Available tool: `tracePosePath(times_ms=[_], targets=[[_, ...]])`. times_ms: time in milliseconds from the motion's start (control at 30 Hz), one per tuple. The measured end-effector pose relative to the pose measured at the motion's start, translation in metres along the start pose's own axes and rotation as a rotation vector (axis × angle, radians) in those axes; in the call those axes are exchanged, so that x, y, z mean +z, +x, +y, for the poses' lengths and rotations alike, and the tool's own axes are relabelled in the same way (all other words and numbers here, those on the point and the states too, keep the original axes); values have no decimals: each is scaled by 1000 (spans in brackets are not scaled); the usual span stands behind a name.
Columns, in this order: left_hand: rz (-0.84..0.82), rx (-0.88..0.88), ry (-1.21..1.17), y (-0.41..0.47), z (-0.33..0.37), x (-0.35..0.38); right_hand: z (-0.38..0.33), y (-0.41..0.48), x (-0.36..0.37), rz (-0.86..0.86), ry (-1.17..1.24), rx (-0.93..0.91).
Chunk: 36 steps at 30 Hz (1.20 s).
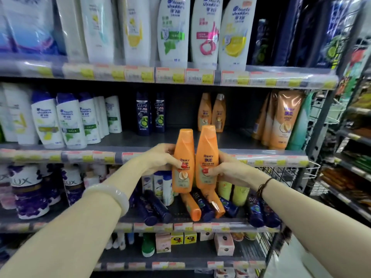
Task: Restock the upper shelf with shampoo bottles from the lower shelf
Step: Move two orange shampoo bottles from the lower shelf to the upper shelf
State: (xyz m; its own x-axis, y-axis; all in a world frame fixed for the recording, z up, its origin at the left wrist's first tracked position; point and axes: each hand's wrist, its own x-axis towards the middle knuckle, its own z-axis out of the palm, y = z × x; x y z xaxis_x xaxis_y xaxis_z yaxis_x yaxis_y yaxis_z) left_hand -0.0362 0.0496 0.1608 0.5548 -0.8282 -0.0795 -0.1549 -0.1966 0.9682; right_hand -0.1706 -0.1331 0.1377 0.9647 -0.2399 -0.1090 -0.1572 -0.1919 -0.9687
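Observation:
I hold two orange Rejoice shampoo bottles upright, side by side and touching, in front of the upper shelf's edge [140, 155]. My left hand [162, 157] grips the left bottle [183, 149]; my right hand [226, 169] grips the right bottle [206, 145]. Both bottles stand cap up. Two matching orange bottles [210, 112] stand at the back of the upper shelf. On the lower shelf [180, 225] more orange bottles [191, 206] lie on their sides among dark blue ones.
The upper shelf carries white Head & Shoulders bottles [68, 121] at left, two dark Clear bottles [150, 113] in the middle and orange tubes [281, 121] at right, with bare shelf between. A wire basket [291, 173] hangs at right. Lux bottles [28, 189] stand lower left.

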Motion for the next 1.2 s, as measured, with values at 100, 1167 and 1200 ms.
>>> tracePosePath(times_ms=[100,1167,1200], targets=[[-32,10,-8,5,17,-6,-17,1,-9,2,11,-45],[184,113,4,152,70,28,-28,84,-124,240,28,-168],[194,117,32,157,70,27,-28,89,-125,249,9,-169]])
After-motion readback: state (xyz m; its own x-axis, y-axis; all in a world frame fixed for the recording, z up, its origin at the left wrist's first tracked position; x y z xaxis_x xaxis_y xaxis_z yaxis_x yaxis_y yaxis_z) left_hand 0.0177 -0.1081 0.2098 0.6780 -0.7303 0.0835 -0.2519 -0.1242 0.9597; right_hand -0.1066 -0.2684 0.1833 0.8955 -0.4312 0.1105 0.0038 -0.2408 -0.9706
